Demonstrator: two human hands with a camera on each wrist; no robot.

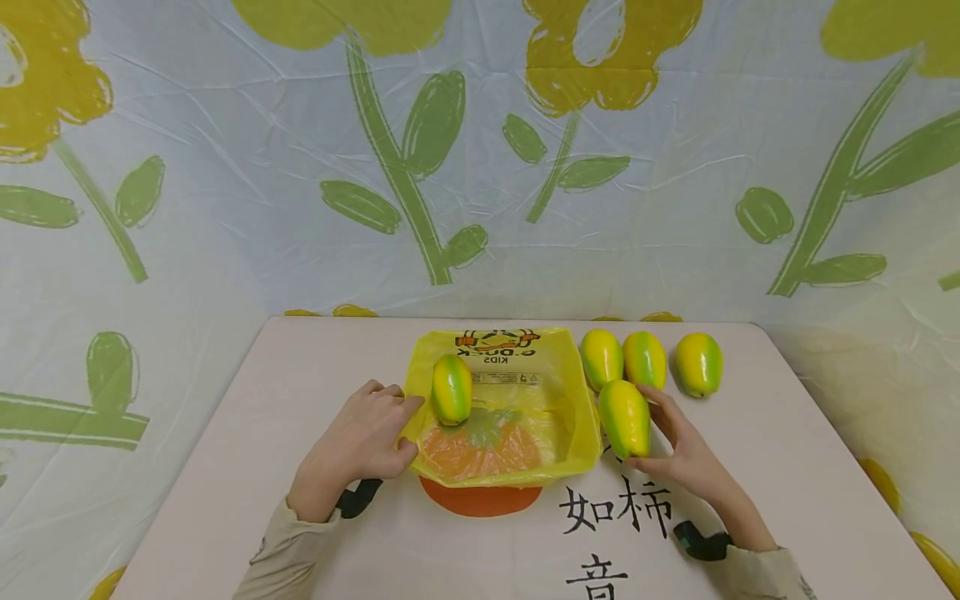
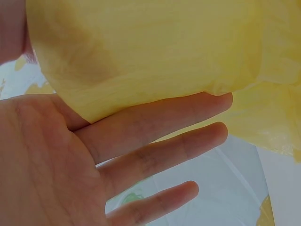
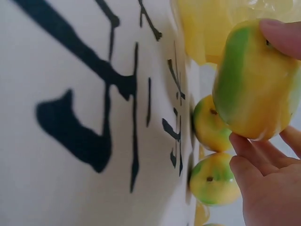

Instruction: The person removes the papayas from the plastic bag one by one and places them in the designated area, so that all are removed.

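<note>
A yellow plastic bag point(image 1: 558, 417) lies on the table with its mouth spread toward me. One yellow-green mango point(image 1: 452, 390) shows at the left side of that mouth. At the bag's left edge is my left hand point(image 1: 371, 433), thumb and forefinger spread apart against the film. In the left wrist view its other fingers point(image 2: 162, 157) stretch out straight, and the film hides part of the hand. My right hand point(image 1: 678, 450) holds another mango point(image 1: 625, 418) between thumb and fingers, beside the bag's right edge. This mango's green side point(image 3: 235, 77) faces the bag.
Three more mangoes stand behind the right hand: one mango point(image 1: 602, 358) close to the bag, a second point(image 1: 645, 360) beside it, a third point(image 1: 699, 365) farther right. The pale table point(image 1: 315, 358) bears black characters and an orange print. A flowered cloth point(image 1: 262, 167) hangs behind.
</note>
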